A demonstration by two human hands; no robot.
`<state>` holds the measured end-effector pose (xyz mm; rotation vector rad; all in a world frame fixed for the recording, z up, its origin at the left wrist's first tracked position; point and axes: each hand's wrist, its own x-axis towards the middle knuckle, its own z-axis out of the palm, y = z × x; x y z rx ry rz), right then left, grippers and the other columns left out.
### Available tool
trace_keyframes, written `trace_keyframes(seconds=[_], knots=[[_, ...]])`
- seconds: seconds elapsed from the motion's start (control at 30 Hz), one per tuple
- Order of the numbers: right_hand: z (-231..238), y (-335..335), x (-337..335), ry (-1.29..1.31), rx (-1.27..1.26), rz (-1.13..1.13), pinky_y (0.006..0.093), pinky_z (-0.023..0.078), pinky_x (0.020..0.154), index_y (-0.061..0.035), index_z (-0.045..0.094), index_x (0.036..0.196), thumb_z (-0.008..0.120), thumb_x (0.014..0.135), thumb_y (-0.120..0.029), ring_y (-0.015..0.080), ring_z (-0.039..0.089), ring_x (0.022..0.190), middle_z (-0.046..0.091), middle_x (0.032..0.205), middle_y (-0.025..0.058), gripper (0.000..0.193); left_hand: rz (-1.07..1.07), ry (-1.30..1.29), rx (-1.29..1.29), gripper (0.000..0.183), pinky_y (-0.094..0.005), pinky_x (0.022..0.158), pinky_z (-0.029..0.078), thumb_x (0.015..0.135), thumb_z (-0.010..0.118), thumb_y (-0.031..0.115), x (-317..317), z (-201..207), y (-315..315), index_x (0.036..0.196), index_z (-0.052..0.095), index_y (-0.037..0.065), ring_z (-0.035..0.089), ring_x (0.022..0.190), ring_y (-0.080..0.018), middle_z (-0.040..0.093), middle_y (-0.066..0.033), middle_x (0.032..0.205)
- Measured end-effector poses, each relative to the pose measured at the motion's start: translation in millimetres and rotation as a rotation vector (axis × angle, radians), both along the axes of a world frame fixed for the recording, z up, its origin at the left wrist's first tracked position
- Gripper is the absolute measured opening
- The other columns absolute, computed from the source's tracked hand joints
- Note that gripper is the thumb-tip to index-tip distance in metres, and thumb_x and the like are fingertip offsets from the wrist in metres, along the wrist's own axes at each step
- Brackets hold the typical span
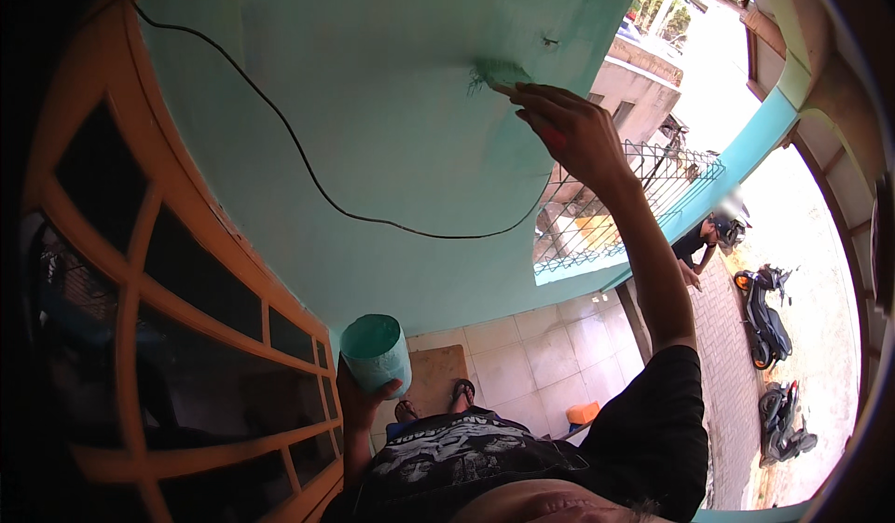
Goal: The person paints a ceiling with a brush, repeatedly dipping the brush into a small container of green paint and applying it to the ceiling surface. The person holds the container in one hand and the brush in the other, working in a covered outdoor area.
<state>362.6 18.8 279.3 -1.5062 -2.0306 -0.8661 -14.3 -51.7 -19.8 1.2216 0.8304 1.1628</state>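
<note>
My right hand (571, 130) is raised to the teal wall (373, 122), its fingers closed round the pale handle of a paintbrush (504, 88). A darker green patch shows on the wall around the brush head, whose bristles are hard to make out there. Low on the left, my left hand (359, 394) grips a tub of teal paint (375, 366) from the side and below. The tub's open top faces up, and teal coats its inside.
A black cable (336, 208) hangs across the wall. Beside my left arm is an orange-framed glass window or door (140, 285). A wire grille (643, 192) fills the wall opening. Outside are a person (695, 243) and motorbikes (766, 318). A brown mat (436, 371) lies on the tiles.
</note>
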Motion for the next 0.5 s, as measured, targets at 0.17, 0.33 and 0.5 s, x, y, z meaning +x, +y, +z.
trace_keyframes(seconds=[0.17, 0.33, 0.5], knots=[[67.5, 18.0, 9.1, -0.099, 0.373, 0.052, 0.0349, 0.061, 0.085, -0.0178, 0.073, 0.119, 0.071, 0.093, -0.016, 0.0224, 0.073, 0.104, 0.072, 0.124, 0.0002, 0.027, 0.005, 0.067, -0.023, 0.096, -0.0438, 0.1, 0.05, 0.063, 0.095, 0.035, -10.5, -21.7, 1.3, 0.141, 0.047, 0.004, 0.061, 0.117, -0.0281, 0.06, -0.0123, 0.128], [23.4, 65.7, 25.4, -0.115, 0.412, 0.033, 0.0352, 0.061, 0.086, -0.019, 0.073, 0.119, 0.07, 0.092, -0.014, 0.0207, 0.069, 0.114, 0.068, 0.13, -0.0008, 0.027, 0.03, 0.14, 0.006, 0.1, -0.0438, 0.101, 0.05, 0.063, 0.095, 0.037, -6.1, -21.6, -0.3, 0.142, 0.044, 0.004, 0.061, 0.118, -0.0277, 0.06, -0.0127, 0.129], [-100.5, 52.3, 11.6, -0.055, 0.204, -0.026, 0.0337, 0.064, 0.084, -0.0203, 0.068, 0.118, 0.069, 0.088, -0.006, 0.0171, 0.053, 0.136, 0.056, 0.145, -0.0055, 0.034, 0.075, 0.151, 0.004, 0.098, -0.0443, 0.101, 0.05, 0.063, 0.095, 0.036, -8.7, -24.6, -8.8, 0.141, 0.046, 0.004, 0.061, 0.117, -0.0281, 0.061, -0.0126, 0.128]])
